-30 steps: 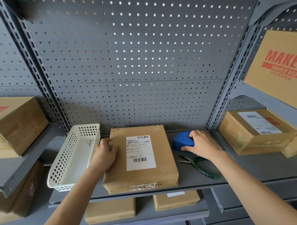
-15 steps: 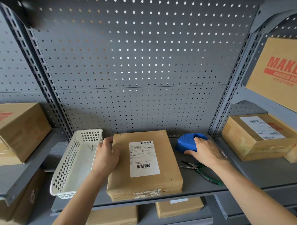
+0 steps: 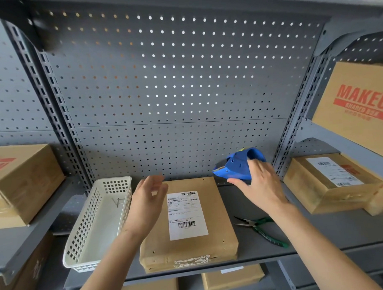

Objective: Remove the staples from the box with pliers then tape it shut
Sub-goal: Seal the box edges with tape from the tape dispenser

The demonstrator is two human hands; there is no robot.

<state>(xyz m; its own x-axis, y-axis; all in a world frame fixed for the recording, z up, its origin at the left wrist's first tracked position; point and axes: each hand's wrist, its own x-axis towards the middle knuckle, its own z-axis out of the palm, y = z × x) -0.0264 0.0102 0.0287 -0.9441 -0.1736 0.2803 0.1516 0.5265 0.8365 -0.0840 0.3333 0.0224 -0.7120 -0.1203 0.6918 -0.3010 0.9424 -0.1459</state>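
Observation:
A flat brown cardboard box (image 3: pixel 212 242) with a white shipping label lies on the grey shelf (image 3: pixel 310 234). My right hand (image 3: pixel 260 185) holds a blue tape dispenser (image 3: pixel 237 167) in the air, above the box's far right corner. My left hand (image 3: pixel 148 201) hovers open over the box's left edge, fingers spread, touching nothing. Green-handled pliers (image 3: pixel 262 229) lie on the shelf right of the box, under my right forearm.
A white plastic basket (image 3: pixel 89 232) stands left of the box with a few bent staples in it. Other cardboard boxes sit on the side shelves at left (image 3: pixel 23 185) and right (image 3: pixel 328 182), and below. A perforated grey back panel closes the rear.
My right hand has lifted the tape dispenser off the shelf. My left hand has come off the box's left edge and opened above it.

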